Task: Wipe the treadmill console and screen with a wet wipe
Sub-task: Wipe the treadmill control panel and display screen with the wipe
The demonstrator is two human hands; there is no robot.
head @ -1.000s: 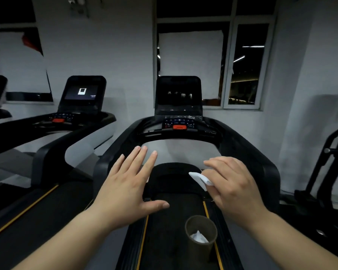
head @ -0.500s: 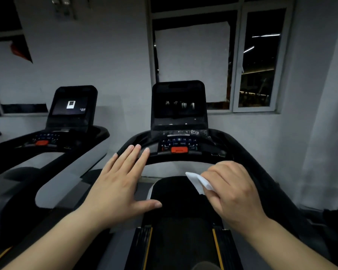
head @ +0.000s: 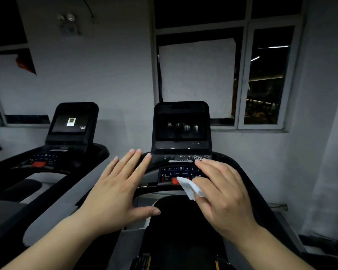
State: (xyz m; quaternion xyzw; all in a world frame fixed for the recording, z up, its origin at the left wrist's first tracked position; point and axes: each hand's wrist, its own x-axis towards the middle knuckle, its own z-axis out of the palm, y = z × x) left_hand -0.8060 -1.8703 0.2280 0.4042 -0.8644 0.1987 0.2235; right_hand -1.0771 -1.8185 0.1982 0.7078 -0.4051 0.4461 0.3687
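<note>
Pinching wet wipe [head: 191,187] at console [head: 180,172], right hand [head: 222,193] fingers closed; left hand [head: 117,193] flat, fingers spread.

The right hand [head: 222,193] covers the right side of the console keypad [head: 179,172] and most of the wet wipe [head: 190,187] — only 1 folded corner shows. Key labels are too small to read. The dark screen [head: 181,126] shows only blurred reflections — both forearms are cut off at the bottom edge.

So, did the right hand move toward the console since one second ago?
Yes. The right hand with the wipe came forward: it was short of the console before, and now its fingers overlap the keypad.
</note>
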